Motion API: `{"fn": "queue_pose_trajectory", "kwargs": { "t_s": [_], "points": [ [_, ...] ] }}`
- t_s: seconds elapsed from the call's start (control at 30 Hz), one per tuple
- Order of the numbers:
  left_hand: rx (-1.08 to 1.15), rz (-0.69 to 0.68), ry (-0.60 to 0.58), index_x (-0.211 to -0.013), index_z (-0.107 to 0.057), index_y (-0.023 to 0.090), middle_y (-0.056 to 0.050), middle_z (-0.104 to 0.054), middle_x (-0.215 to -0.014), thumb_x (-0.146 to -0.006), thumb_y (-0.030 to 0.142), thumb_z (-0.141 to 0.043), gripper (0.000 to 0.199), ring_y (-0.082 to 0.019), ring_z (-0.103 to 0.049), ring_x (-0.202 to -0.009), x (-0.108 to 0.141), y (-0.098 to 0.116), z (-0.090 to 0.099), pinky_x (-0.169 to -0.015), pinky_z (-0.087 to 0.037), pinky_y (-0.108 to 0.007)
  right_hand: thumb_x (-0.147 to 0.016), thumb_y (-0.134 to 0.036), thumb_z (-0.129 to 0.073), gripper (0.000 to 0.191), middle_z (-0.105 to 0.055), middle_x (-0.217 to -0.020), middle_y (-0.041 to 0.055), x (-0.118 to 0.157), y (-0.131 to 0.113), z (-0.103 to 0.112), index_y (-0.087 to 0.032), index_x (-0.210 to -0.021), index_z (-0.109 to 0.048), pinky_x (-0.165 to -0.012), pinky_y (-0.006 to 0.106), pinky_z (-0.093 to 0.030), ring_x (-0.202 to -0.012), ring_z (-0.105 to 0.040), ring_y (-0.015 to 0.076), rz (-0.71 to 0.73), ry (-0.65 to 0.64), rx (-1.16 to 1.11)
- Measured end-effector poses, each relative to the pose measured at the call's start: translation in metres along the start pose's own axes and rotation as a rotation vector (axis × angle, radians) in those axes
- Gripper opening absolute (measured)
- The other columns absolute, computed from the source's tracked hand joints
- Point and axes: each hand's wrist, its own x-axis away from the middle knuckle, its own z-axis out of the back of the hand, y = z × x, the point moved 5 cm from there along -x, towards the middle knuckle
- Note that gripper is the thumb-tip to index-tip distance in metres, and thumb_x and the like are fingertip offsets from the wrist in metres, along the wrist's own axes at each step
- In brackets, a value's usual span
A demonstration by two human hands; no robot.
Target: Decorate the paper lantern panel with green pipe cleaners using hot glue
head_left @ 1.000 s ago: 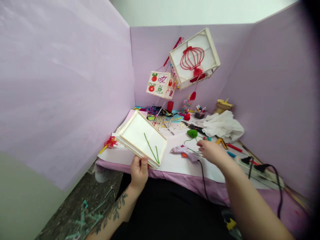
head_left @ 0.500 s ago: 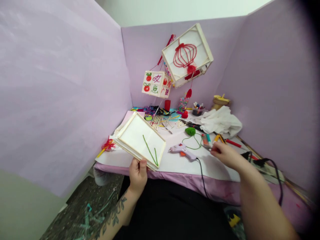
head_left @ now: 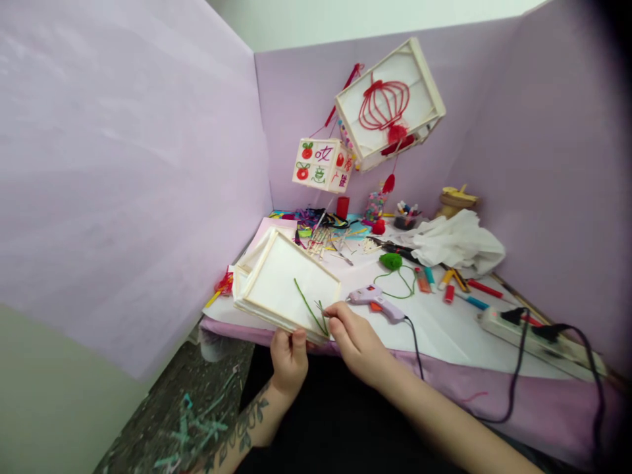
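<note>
My left hand (head_left: 289, 361) grips the lower edge of a wooden-framed lantern box (head_left: 284, 280), its thumb on the front. The white panel faces me, tilted. Two green yarn strands (head_left: 309, 305) form a narrow V on it, meeting near the lower right corner. At that corner is my right hand (head_left: 356, 339), fingers pinched together over the shorter strand. Something thin and small shows at its fingertips, too small to make out. Just right of the box lies a lilac hot glue gun (head_left: 378, 304). Behind it sits a green yarn ball (head_left: 390, 261) with a loose tail.
Two decorated lanterns hang at the back, a large one (head_left: 388, 108) and a small one (head_left: 320, 164). White cloth (head_left: 457, 242), black-handled pliers (head_left: 399, 248) and several markers (head_left: 449, 293) lie to the right. A power strip (head_left: 538, 341) with black cords runs along the right edge. Sticks (head_left: 323, 242) are scattered behind.
My right hand has moved left from among the markers to the lantern panel's lower right corner. My left hand still holds the box. The view has shifted slightly.
</note>
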Motion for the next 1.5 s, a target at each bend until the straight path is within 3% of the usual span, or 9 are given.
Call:
{"fn": "queue_pose_trajectory", "kwargs": {
  "t_s": [0.13,0.33,0.77,0.87,1.0,1.1,1.2,1.33,1.5],
  "points": [
    [-0.02,-0.025,0.008,-0.07,-0.055,0.019,-0.002,-0.061,-0.054,-0.092,0.049,-0.048,0.038,-0.016,-0.059,-0.048,0.006,-0.003,0.003,-0.051,-0.048,-0.027,-0.086,-0.031,-0.049,0.014,-0.056,-0.063,-0.0019,-0.004,-0.001,-0.005,-0.021,-0.075,-0.049,-0.055,0.024,-0.039,-0.059,-0.052,0.0141,-0.135,0.004,-0.079],
    [-0.064,-0.124,-0.047,-0.067,-0.058,0.019,-0.004,-0.065,-0.056,-0.093,0.046,-0.047,0.039,-0.017,-0.064,-0.052,0.013,-0.004,0.003,-0.055,-0.05,-0.028,-0.077,-0.039,-0.059,0.024,-0.05,-0.053,-0.0039,0.003,0.017,-0.007,-0.02,-0.066,-0.051,-0.048,0.023,-0.033,-0.051,-0.045,0.0114,-0.387,-0.006,-0.283],
    [-0.237,-0.336,-0.057,-0.08,-0.071,0.019,-0.007,-0.073,-0.071,-0.09,0.037,-0.053,0.028,-0.022,-0.071,-0.071,0.016,0.008,0.001,-0.072,-0.057,-0.033,-0.077,-0.039,-0.059,0.024,-0.047,-0.054,-0.0046,0.015,0.024,-0.008,-0.02,-0.066,-0.05,-0.049,0.023,-0.031,-0.052,-0.042,0.0106,-0.429,-0.047,-0.301],
    [-0.28,-0.337,-0.044,-0.073,-0.072,0.019,-0.004,-0.072,-0.066,-0.087,0.033,-0.056,0.026,-0.019,-0.069,-0.061,0.014,0.015,0.004,-0.066,-0.057,-0.03,-0.078,-0.04,-0.059,0.024,-0.048,-0.056,-0.0041,0.018,0.026,-0.006,-0.019,-0.068,-0.05,-0.05,0.023,-0.031,-0.053,-0.041,0.0108,-0.429,-0.045,-0.311],
    [-0.231,-0.249,-0.071,-0.063,-0.069,0.019,0.0,-0.069,-0.056,-0.085,0.027,-0.059,0.026,-0.015,-0.066,-0.053,0.009,0.026,0.008,-0.057,-0.055,-0.025,-0.083,-0.041,-0.056,0.024,-0.046,-0.061,-0.0039,0.019,0.029,-0.003,-0.02,-0.074,-0.049,-0.052,0.024,-0.033,-0.055,-0.041,0.0112,-0.325,0.021,-0.36],
    [-0.214,-0.197,-0.114,-0.063,-0.069,0.019,0.0,-0.07,-0.058,-0.086,0.029,-0.058,0.028,-0.015,-0.067,-0.054,0.006,0.035,0.013,-0.059,-0.056,-0.025,-0.08,-0.043,-0.063,0.026,-0.048,-0.069,-0.0026,0.017,0.022,-0.007,-0.02,-0.086,-0.052,-0.054,0.024,-0.035,-0.06,-0.043,0.012,-0.089,0.023,-0.312],
    [-0.21,-0.122,-0.185,-0.067,-0.071,0.018,-0.003,-0.071,-0.061,-0.09,0.04,-0.052,0.037,-0.017,-0.067,-0.055,0.007,0.036,0.025,-0.06,-0.057,-0.028,-0.076,-0.031,-0.07,0.025,-0.052,-0.078,0.0,0.015,0.016,-0.02,-0.021,-0.092,-0.055,-0.058,0.024,-0.039,-0.065,-0.048,0.0129,0.099,-0.056,-0.148],
    [-0.229,0.048,-0.215,-0.063,-0.07,0.02,-0.004,-0.07,-0.059,-0.091,0.059,-0.041,0.057,-0.018,-0.066,-0.053,0.008,0.027,0.052,-0.062,-0.058,-0.031,-0.079,-0.015,-0.06,0.01,-0.054,-0.079,0.002,0.014,0.013,-0.036,-0.02,-0.085,-0.054,-0.06,0.024,-0.039,-0.068,-0.051,0.0141,0.199,-0.105,0.014],
    [-0.393,0.118,-0.165,-0.058,-0.067,0.021,-0.003,-0.065,-0.05,-0.082,0.06,-0.055,0.047,-0.02,-0.064,-0.052,-0.007,0.031,0.076,-0.063,-0.059,-0.033,-0.079,-0.016,-0.058,0.008,-0.054,-0.079,0.0021,0.017,0.009,-0.041,-0.02,-0.085,-0.054,-0.062,0.024,-0.04,-0.07,-0.051,0.0143,0.228,-0.172,-0.033]
  ]
}}
